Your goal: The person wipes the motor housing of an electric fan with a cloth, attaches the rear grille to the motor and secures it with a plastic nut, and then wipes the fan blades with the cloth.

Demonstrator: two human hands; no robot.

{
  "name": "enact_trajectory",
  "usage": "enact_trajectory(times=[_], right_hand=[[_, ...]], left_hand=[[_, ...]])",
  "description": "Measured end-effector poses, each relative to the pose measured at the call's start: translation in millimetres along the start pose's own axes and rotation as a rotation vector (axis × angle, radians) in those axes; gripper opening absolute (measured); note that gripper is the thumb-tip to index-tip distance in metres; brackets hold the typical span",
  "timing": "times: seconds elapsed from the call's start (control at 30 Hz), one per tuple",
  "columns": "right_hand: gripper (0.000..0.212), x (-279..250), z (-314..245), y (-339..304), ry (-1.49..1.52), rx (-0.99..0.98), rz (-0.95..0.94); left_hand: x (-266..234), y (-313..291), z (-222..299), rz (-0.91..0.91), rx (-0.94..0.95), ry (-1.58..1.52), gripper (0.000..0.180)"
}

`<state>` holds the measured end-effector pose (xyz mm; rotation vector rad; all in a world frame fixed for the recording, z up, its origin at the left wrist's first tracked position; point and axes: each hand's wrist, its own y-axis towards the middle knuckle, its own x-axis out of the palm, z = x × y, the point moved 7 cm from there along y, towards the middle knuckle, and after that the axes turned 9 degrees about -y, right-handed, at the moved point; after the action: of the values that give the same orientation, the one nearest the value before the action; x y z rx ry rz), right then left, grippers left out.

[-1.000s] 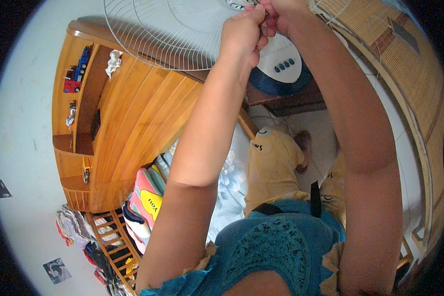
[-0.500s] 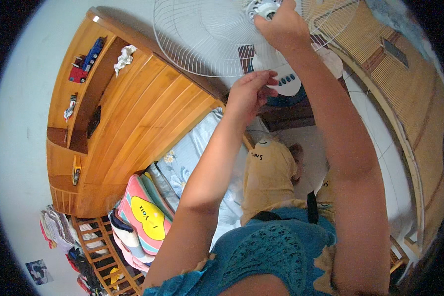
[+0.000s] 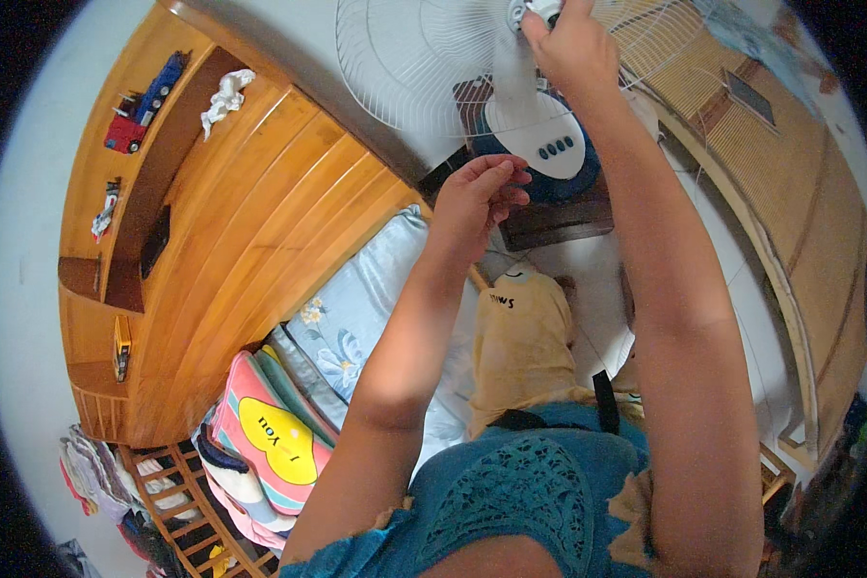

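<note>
Reaches forward with the bare left arm (image 3: 409,328), slightly bent at the elbow, and farther forward with the bare right arm (image 3: 698,385), bowed outward. Holds the bare left hand (image 3: 482,197) lower in view, angled inward at the wrist (image 3: 453,241), with loosely curled fingers (image 3: 511,196) and the thumb close beside the index finger. Holds the bare right hand (image 3: 578,53) up at the top edge, with the thumb spread from the fingers, partly cut off there.
</note>
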<state>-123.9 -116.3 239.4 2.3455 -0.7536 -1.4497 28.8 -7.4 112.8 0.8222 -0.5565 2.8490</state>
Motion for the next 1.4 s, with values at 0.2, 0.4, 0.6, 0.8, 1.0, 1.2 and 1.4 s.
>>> enact_trajectory(times=[0.2,0.4,0.6,0.8,1.0,1.2,1.4], right_hand=[[0.046,9,13,2,-0.045,-0.112,0.139],[0.052,34,20,6,-0.425,-0.258,-0.170],[0.065,26,25,-9,0.281,-0.263,-0.112],[0.049,-4,40,-17,0.437,-0.150,-0.100],[0.034,24,164,-107,0.369,0.067,-0.260],[0.017,111,283,-260,0.395,0.316,-0.535],[0.018,138,313,-301,0.459,0.367,-0.614]], left_hand=[[8,4,-9,-0.060,-0.033,-0.031,0.019],[15,-3,-2,-0.126,-0.035,-0.056,0.018],[-9,1,9,-0.107,0.012,-0.143,0.017],[1,26,3,-0.022,-0.021,-0.030,0.019],[-2,88,-44,0.087,0.045,0.382,0.018],[52,123,-90,-0.142,0.874,1.476,0.047],[66,148,-117,-0.154,0.860,1.779,0.062]])
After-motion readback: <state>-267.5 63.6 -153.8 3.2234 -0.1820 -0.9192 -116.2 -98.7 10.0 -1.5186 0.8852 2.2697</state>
